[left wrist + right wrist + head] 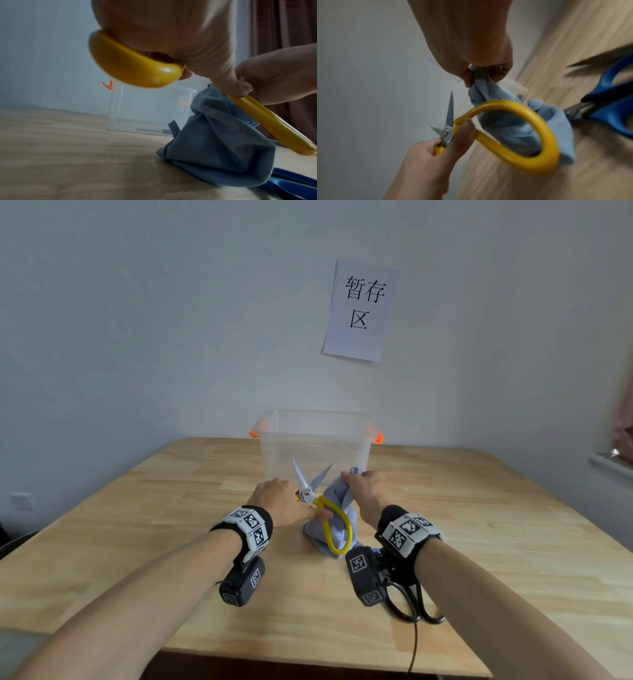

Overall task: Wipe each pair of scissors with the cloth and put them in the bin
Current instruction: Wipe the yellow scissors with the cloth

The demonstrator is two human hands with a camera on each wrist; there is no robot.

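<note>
Yellow-handled scissors (pixel 307 493) are held at the pivot and one handle by my left hand (pixel 284 501), blades spread open and pointing up toward the clear bin (pixel 315 440). The other yellow loop (pixel 551 142) hangs in front of the grey-blue cloth (pixel 335 492). My right hand (pixel 363 487) pinches the cloth's top, and its bottom rests on the table. A second pair with blue handles (pixel 611 112) lies on the table beside the cloth, under my right wrist (pixel 414 604). In the left wrist view the left hand (pixel 171 27) grips the yellow handle (pixel 133 67) next to the cloth (pixel 214 142).
The wooden table (pixel 137 542) stands against a pale wall bearing a paper sign (pixel 359 309). The bin has orange latches and stands at the back middle; a thin dark item (pixel 154 130) lies on its floor. A cable runs off the front edge near my right forearm.
</note>
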